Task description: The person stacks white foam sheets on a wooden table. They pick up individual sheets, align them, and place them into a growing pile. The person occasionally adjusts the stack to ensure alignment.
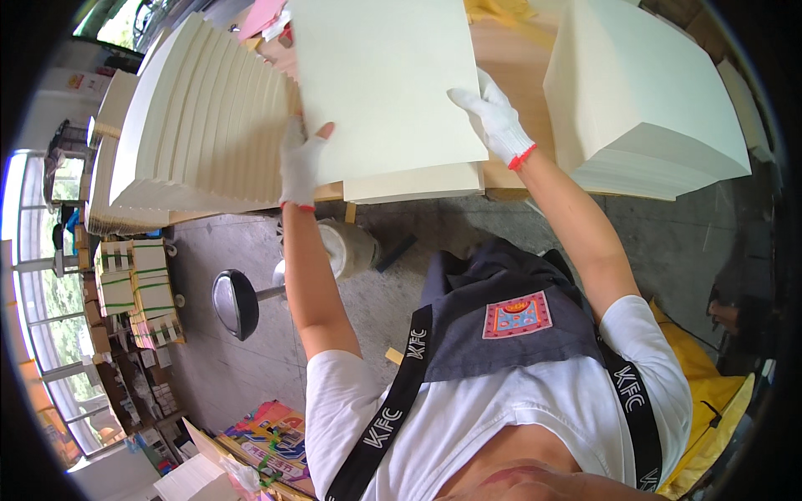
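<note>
A large cream paper sheet [384, 83], or a thin batch of sheets, is held up in front of me over a lower paper stack [413, 185]. My right hand [494, 121], in a white knit glove with a red cuff, grips its right edge, thumb on top and fingers underneath. At the left edge is my left hand [304, 163], gloved alike with a bare thumb tip; the thumb lies over the sheet's border, and the other fingers are mostly hidden. Close beside that hand stands a tall fanned paper stack [200, 125]. Another tall stack [652, 108] rises right of my right hand.
The stacks rest on a wooden table [514, 67]. Below its near edge are a black-seated stool [235, 304] and a pale bucket-like container [347, 249]. Strapped bundles [138, 288] stand on the left, colourful printed sheets [267, 442] lower left. Yellow material [702, 401] lies at my right.
</note>
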`<state>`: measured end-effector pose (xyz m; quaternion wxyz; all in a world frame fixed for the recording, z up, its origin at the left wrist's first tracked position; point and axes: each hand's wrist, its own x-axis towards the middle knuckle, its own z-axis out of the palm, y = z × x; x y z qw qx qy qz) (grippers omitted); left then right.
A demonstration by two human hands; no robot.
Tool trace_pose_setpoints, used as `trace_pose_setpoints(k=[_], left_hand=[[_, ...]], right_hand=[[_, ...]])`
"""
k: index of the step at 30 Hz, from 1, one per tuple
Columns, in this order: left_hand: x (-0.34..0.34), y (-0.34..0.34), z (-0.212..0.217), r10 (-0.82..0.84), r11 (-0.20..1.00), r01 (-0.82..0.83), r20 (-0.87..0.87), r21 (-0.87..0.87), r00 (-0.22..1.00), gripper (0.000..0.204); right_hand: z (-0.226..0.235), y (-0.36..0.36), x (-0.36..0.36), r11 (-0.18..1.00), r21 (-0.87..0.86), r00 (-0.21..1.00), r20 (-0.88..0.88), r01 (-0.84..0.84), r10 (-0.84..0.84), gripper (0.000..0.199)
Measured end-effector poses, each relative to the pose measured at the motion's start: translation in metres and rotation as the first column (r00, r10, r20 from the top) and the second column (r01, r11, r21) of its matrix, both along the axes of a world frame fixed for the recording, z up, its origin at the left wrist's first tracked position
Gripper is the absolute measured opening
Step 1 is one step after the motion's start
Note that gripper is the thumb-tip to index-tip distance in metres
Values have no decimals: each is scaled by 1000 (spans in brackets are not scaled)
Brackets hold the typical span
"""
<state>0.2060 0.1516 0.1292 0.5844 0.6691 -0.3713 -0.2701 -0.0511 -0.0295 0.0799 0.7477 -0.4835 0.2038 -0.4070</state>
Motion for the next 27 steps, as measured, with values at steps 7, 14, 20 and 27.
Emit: trace_pose_setpoints(k=[7, 14, 20, 27], left_hand=[[-22, 17, -59, -267, 773, -298, 713, 560, 648, 72], [-17, 67, -53, -457, 822, -28, 689, 569, 563, 64], [-9, 74, -63, -441, 848, -4, 710, 529, 549, 53], [-9, 81, -68, -337, 934, 117, 729, 336, 595, 32]], right_hand=[[-10, 7, -35, 817, -437, 81, -894, -377, -441, 108], [6, 61, -69, 438, -406, 215, -880, -802, -424, 86], [-35, 71, -75, 371, -635, 414, -747, -678, -521, 71], [-55, 79, -82, 247, -785, 519, -574, -567, -633, 69]])
